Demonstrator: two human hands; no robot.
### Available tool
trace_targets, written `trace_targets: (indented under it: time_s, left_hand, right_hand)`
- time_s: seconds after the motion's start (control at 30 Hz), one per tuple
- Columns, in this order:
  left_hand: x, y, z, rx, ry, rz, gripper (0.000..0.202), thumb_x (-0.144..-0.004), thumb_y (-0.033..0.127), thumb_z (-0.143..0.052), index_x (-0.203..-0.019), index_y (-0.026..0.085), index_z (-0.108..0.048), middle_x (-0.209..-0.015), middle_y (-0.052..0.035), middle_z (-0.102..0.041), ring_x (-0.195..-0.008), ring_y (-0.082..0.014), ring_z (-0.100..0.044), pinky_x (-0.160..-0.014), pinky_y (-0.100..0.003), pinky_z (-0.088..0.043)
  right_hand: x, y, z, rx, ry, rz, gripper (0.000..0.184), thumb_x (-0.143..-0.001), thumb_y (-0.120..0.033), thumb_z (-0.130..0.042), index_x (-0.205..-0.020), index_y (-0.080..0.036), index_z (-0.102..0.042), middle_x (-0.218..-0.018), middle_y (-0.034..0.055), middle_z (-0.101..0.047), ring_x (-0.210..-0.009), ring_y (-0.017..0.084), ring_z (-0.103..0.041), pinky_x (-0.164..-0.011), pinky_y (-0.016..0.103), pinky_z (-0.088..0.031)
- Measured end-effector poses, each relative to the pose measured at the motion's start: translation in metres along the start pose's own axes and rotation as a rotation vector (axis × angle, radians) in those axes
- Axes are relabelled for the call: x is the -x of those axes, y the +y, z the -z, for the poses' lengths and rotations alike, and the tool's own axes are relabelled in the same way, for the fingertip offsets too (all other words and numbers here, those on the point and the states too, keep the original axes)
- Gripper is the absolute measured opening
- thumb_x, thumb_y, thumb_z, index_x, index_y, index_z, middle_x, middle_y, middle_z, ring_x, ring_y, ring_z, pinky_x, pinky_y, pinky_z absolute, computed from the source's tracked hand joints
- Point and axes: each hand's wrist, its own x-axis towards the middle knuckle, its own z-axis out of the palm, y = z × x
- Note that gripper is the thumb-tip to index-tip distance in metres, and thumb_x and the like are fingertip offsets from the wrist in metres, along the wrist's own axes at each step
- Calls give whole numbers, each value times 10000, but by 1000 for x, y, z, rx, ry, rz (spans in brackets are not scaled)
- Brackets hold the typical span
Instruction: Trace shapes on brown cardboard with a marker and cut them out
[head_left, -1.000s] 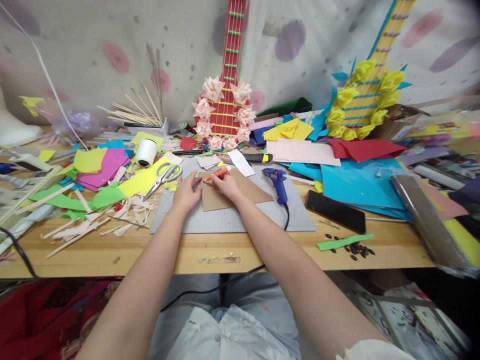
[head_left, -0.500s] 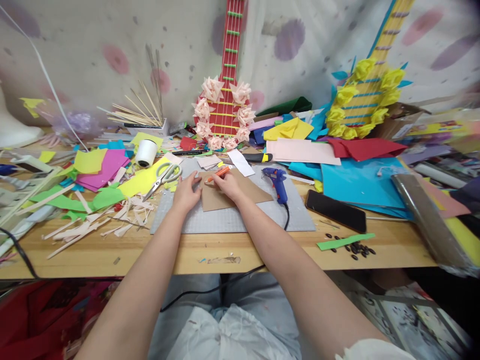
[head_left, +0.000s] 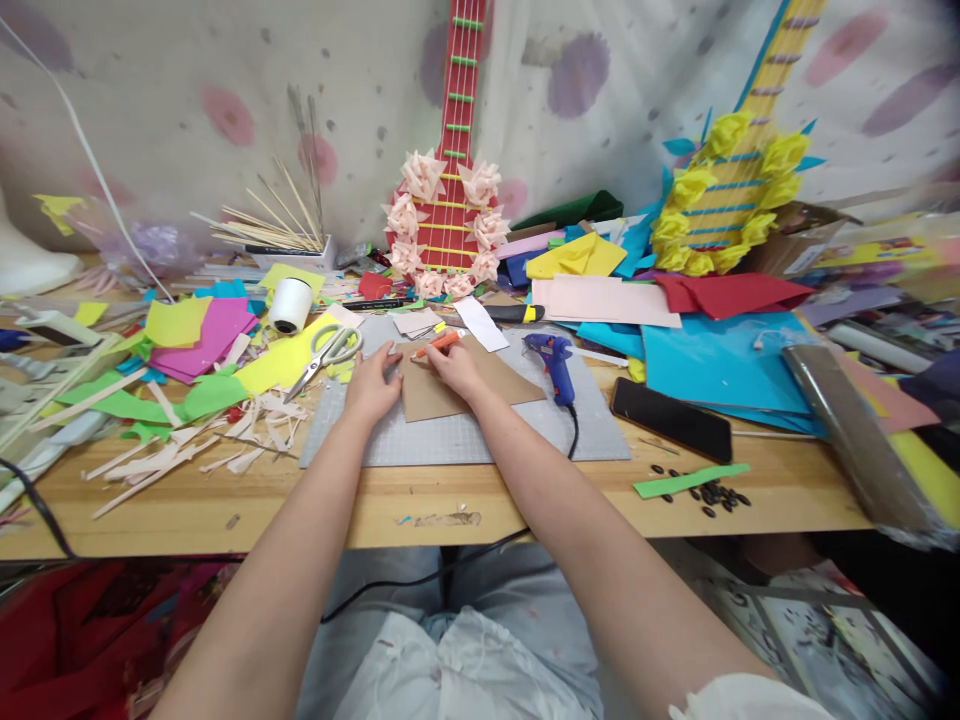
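My right hand (head_left: pixel 453 368) grips a slim orange pen-like tool (head_left: pixel 436 346), its tip down at the upper left of a brown cardboard piece (head_left: pixel 442 398). Whether it is a pen or a craft knife is too small to tell. At the cardboard's left edge rests my left hand (head_left: pixel 373 385), fingers spread and holding nothing. Beneath the cardboard is a grey cutting mat (head_left: pixel 401 447). A white paper piece (head_left: pixel 481 325) lies just beyond my right hand. A blue glue gun (head_left: pixel 553 368) is on the mat to the right, and scissors (head_left: pixel 326 355) lie left of my left hand.
Paper scraps (head_left: pixel 262 425) and a white roll (head_left: pixel 291 305) are on the left. A phone (head_left: pixel 671 420), black beads (head_left: pixel 709 497) and blue sheets (head_left: pixel 727 365) are on the right. Behind stand a red flower-trimmed guitar model (head_left: pixel 454 215) and a yellow one (head_left: pixel 724 205).
The orange tool's tip has shifted very slightly right and up along the cardboard. My left hand stays in place, and the view has barely moved.
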Motion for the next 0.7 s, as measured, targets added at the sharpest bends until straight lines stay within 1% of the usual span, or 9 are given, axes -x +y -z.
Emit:
trace_targets:
  time_s: [0.1,0.4,0.6,0.7]
  left_hand:
    - [-1,-1,0,-1,-4,-9,555,-743,180,-527,-1282,198,-399,-1136,-50,-632,-1167,-208,-497,-1123,-458,-103]
    - [0,1,0,-5,-3,5,549,-742,182,-529,-1276,205,-405,-1124,-51,-638,-1192,-199,-473,-1123,-448,-103]
    - [0,1,0,-2,5,2,551,-740,178,-531,-1277,187,-407,-1120,-57,-640,-1188,-201,-477,-1121,-448,-110]
    - [0,1,0,-1,5,0,552,-739,175,-534,-1276,186,-407,-1122,-61,-638,-1187,-205,-478,-1118,-456,-115]
  right_hand:
    - [0,0,0,2,12,-7,194,-743,-361,-483,-754,-183,-559,-658,-13,-565,-625,123,-524,-609,232,-398]
    - [-1,4,-1,19,-44,-8,218,-747,-379,-481,-730,-174,-554,-631,-16,-564,-587,117,-517,-587,223,-402]
    - [-2,2,-1,57,36,-22,223,-771,-374,-465,-774,-178,-570,-677,-10,-590,-659,133,-554,-638,239,-419]
    - [-1,1,0,54,38,-21,218,-773,-363,-465,-770,-174,-574,-691,-5,-602,-673,136,-565,-650,243,-423]
